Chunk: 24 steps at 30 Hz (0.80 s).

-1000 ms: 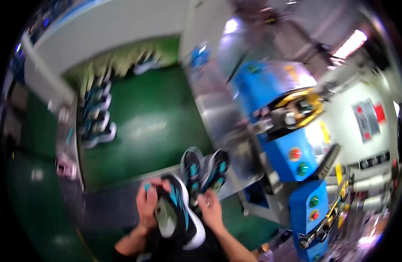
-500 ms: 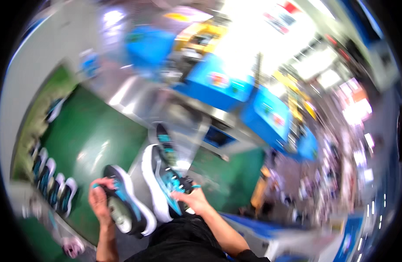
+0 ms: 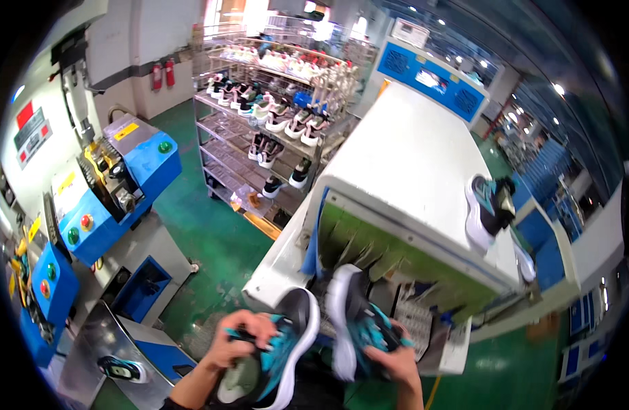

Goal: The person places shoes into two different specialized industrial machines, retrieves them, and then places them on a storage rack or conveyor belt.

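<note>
My left hand (image 3: 243, 338) is closed around the ankle opening of a black and teal sneaker (image 3: 285, 348) with a white sole, its toe tilted up and away from me. A similar sneaker (image 3: 359, 321) is in my right hand (image 3: 396, 359), with fingers and thumb gripping it near the collar. Both shoes are side by side in front of my body, a small gap between their white soles. Just beyond them is the opening of a white tunnel-like machine (image 3: 424, 150), hung with a slit green curtain (image 3: 390, 253).
A sneaker (image 3: 489, 212) rests on top of the white machine's right edge. Far left stands a metal rack (image 3: 198, 130) with several rows of shoes. Blue press machines (image 3: 89, 232) with buttons line the left. One shoe (image 3: 122, 370) lies on a metal table (image 3: 82, 389).
My view has swung right, from the presses and a floor-level row of shoes to the rack and white machine. Both sneakers stay in my hands, now before the machine's opening.
</note>
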Available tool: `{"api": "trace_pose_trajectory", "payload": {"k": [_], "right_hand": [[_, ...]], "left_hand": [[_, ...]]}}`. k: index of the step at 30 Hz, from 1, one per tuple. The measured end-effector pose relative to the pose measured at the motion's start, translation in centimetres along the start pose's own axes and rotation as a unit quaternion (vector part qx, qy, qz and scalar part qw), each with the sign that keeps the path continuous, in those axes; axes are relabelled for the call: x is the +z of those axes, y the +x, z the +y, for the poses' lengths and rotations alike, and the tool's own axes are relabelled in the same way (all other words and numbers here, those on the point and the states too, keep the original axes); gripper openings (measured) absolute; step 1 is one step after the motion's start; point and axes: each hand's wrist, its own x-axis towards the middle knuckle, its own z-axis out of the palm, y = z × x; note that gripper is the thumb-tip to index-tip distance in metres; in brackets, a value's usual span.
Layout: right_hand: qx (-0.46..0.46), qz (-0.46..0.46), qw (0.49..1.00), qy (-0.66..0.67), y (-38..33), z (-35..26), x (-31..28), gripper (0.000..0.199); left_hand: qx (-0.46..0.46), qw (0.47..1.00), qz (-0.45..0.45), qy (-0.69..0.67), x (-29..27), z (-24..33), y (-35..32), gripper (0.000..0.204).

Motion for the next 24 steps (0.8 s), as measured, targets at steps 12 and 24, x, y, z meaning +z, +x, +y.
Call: {"api": "trace_pose_trajectory", "payload": {"k": [12,24], "right_hand": [[-0.251,0.464,0.79,-0.313,3.8,5.4,-7.6,0.056],[-0.279,-0.394,0.867,-0.125,-5.6,-0.7,25.1,0.013]], "left_hand": [[-0.086,0.918,-0.144,0.36,5.3,-16.7,15.7,0.028],[0.012,0.866,0.41,0.287,1.6,-1.5,-14.8,0.027]]}}
